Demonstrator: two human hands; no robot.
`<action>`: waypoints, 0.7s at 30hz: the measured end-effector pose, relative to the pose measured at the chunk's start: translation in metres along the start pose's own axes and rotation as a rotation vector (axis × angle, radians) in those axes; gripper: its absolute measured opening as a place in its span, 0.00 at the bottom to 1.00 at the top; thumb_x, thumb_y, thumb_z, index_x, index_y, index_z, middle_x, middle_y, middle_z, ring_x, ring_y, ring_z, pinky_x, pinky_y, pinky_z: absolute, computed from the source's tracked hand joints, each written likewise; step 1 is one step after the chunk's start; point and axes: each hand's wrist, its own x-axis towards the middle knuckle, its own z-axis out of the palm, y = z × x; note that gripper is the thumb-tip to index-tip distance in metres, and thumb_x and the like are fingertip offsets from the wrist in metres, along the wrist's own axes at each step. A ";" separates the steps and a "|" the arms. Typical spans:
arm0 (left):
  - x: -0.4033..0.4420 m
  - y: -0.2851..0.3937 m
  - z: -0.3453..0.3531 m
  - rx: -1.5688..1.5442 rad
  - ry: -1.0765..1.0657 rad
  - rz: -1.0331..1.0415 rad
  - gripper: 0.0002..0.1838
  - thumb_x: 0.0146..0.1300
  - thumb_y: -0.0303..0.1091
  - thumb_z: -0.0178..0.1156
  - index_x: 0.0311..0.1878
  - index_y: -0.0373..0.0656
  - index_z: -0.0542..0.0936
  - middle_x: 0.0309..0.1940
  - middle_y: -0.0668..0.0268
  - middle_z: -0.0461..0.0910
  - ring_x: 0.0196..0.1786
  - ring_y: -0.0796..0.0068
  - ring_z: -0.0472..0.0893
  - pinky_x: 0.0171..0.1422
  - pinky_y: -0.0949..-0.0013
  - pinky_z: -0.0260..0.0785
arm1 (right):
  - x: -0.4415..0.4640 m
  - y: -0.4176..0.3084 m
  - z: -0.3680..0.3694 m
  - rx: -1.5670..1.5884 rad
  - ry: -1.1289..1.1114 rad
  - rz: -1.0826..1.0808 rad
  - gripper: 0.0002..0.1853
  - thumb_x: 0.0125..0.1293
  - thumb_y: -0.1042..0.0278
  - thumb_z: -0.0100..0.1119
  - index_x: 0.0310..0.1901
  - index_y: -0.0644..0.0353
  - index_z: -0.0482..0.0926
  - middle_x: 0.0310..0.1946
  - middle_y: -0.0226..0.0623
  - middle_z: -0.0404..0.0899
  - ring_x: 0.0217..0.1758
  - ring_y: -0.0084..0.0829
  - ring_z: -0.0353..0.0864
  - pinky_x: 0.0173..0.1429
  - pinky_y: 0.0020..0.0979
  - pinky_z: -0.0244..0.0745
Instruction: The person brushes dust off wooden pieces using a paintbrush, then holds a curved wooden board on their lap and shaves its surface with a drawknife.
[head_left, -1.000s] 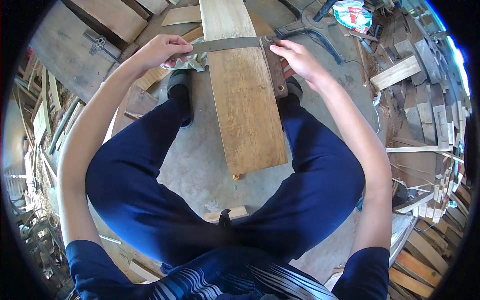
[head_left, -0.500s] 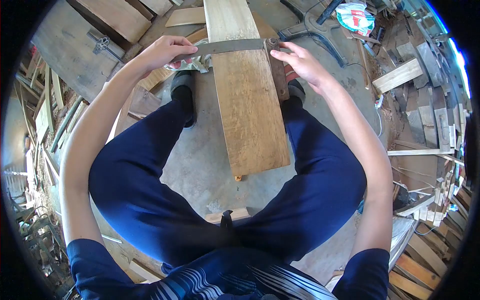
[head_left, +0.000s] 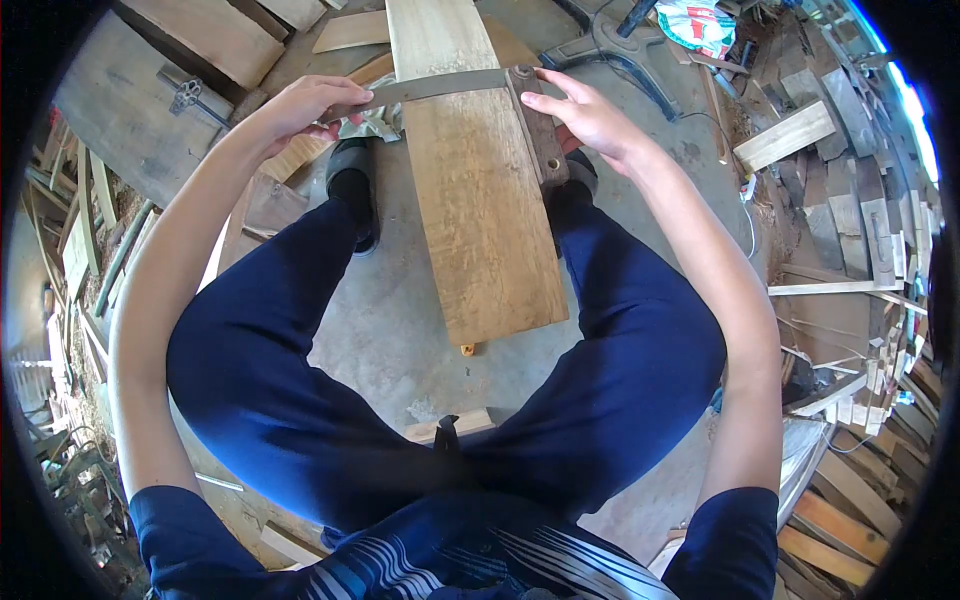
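Observation:
A try square lies across a long wooden board [head_left: 485, 225] that runs away from me between my legs. Its thin dark metal blade [head_left: 440, 86] spans the board's width. The thick brown stock [head_left: 538, 135], with holes in it, sits along the board's right edge. My left hand [head_left: 312, 105] pinches the blade's free end, just past the board's left edge. At the stock's upper end, my right hand [head_left: 592, 122] grips it with the thumb on top; the other fingers are partly hidden behind it. Beyond the blade the board's face looks paler than on the near side.
Both feet in dark slippers [head_left: 352, 155] flank the board. A black metal stand base [head_left: 610, 55] and a white printed bag [head_left: 698, 25] are at the upper right. Wood offcuts [head_left: 850, 210] pile up on the right. Large panels [head_left: 130, 110] lie at upper left, with a metal clamp [head_left: 187, 96].
The view has shifted a little, so the board, square and hands appear slightly further left and up. Both hands keep their hold, and the square stays at nearly the same spot on the board.

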 end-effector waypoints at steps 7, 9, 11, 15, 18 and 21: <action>0.000 -0.002 -0.001 -0.012 -0.002 0.003 0.16 0.73 0.45 0.61 0.52 0.42 0.84 0.34 0.70 0.83 0.27 0.83 0.75 0.33 0.79 0.71 | -0.003 -0.003 0.001 -0.007 -0.002 -0.001 0.46 0.70 0.41 0.63 0.80 0.58 0.57 0.61 0.45 0.79 0.45 0.27 0.86 0.45 0.30 0.80; 0.001 -0.003 -0.001 -0.024 -0.007 0.007 0.16 0.74 0.45 0.61 0.53 0.42 0.84 0.34 0.70 0.83 0.27 0.83 0.76 0.33 0.80 0.70 | -0.004 -0.005 0.002 -0.009 0.001 0.003 0.46 0.70 0.40 0.63 0.80 0.59 0.57 0.61 0.45 0.79 0.45 0.27 0.86 0.44 0.30 0.79; 0.001 -0.003 -0.002 -0.034 -0.025 0.012 0.17 0.74 0.45 0.61 0.53 0.41 0.84 0.34 0.69 0.83 0.27 0.83 0.76 0.32 0.80 0.70 | -0.006 -0.007 0.003 -0.013 0.009 0.003 0.47 0.70 0.40 0.63 0.80 0.59 0.57 0.60 0.44 0.80 0.44 0.26 0.86 0.44 0.30 0.78; 0.000 -0.002 -0.001 -0.025 -0.011 0.011 0.17 0.74 0.45 0.62 0.53 0.41 0.84 0.34 0.69 0.83 0.27 0.83 0.77 0.32 0.80 0.69 | -0.005 -0.006 0.003 -0.019 0.023 0.002 0.47 0.69 0.39 0.63 0.80 0.60 0.57 0.58 0.44 0.80 0.43 0.26 0.86 0.44 0.29 0.77; 0.002 -0.003 -0.002 -0.017 -0.005 0.011 0.17 0.74 0.45 0.62 0.53 0.41 0.84 0.35 0.69 0.84 0.28 0.83 0.77 0.32 0.80 0.70 | -0.004 -0.005 0.003 -0.019 0.031 0.004 0.47 0.69 0.39 0.63 0.79 0.59 0.57 0.58 0.43 0.81 0.43 0.25 0.86 0.45 0.29 0.78; 0.002 -0.004 -0.002 -0.013 -0.005 0.018 0.17 0.73 0.45 0.62 0.53 0.41 0.84 0.35 0.69 0.84 0.29 0.84 0.77 0.33 0.80 0.70 | 0.000 0.000 0.002 -0.006 0.033 0.006 0.46 0.69 0.39 0.63 0.79 0.59 0.58 0.57 0.41 0.81 0.42 0.25 0.85 0.46 0.28 0.78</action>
